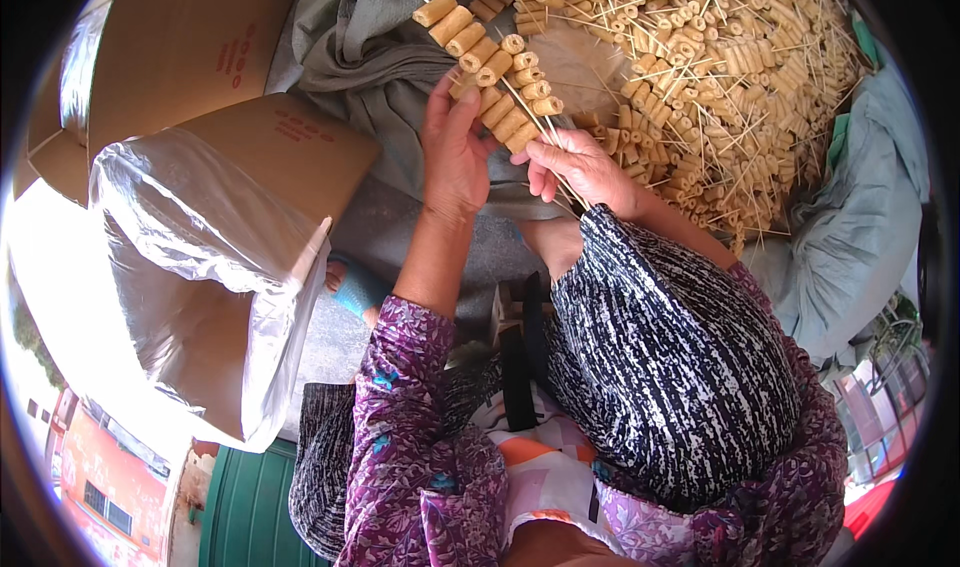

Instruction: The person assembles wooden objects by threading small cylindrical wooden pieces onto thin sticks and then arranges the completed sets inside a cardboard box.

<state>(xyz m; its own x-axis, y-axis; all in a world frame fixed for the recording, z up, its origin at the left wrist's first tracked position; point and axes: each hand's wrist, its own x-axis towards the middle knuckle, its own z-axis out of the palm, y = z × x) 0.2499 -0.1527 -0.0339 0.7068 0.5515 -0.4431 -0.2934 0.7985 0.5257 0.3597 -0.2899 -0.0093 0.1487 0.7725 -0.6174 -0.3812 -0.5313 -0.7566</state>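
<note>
Several wooden skewers threaded with short, tan, hollow rolls (466, 39) are bunched between my two hands. My left hand (457, 152) is closed on the rolls from the left, its thumb lying along them. With the fingers pinched together, my right hand (580, 170) holds the bare sticks (549, 127) at their lower right end. The rolls slant from upper left to lower right, and one pointed tip shows past the top roll. To the right spreads a large pile of similar skewered rolls (740, 67), many lying across each other.
Grey-green cloth (350, 72) edges the pile on the left, and more cloth (850, 227) bunches up at its right. Left of me stands an open cardboard box (330, 157) with a clear plastic liner (190, 227). Another carton (180, 52) is behind it.
</note>
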